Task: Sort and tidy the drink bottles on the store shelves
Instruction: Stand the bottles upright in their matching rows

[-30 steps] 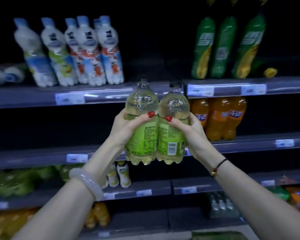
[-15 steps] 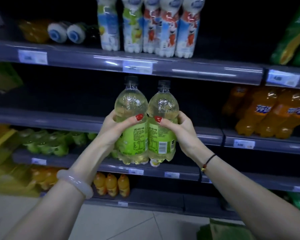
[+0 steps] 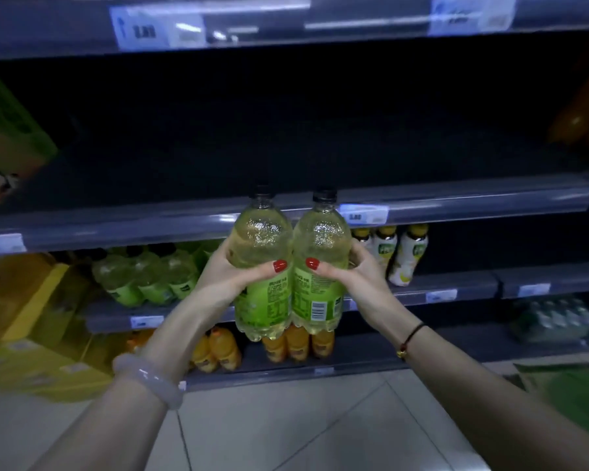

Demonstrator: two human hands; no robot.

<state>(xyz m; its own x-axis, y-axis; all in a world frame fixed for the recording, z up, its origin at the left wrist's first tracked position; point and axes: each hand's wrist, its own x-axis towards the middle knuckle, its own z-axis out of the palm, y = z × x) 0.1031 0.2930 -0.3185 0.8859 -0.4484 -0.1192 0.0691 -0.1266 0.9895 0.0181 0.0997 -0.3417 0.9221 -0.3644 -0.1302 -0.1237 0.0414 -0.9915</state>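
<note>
Left hand (image 3: 232, 277) curls round the left bottle (image 3: 261, 243), right hand (image 3: 354, 280) round the right bottle (image 3: 322, 243), pressing them together upright in mid-air, probably to carry both as one. Behind, matching bottles (image 3: 147, 280) on a shelf (image 3: 109, 317) suggest their home.

The fingers of the left hand (image 3: 227, 277) and right hand (image 3: 363, 278) curl out of sight behind the held pair of bottles (image 3: 262, 239). The print on the pair's labels is too small to read. Just below the pair, orange bottles (image 3: 296, 345) are partly covered by it. Far above and left of the pair, a price tag (image 3: 157, 28) is blurred and unreadable. Far right of the pair, orange shapes (image 3: 585, 110) are blurred and cut by the edge. Far left of it, a green carton (image 3: 7, 124) is cut off too.
</note>
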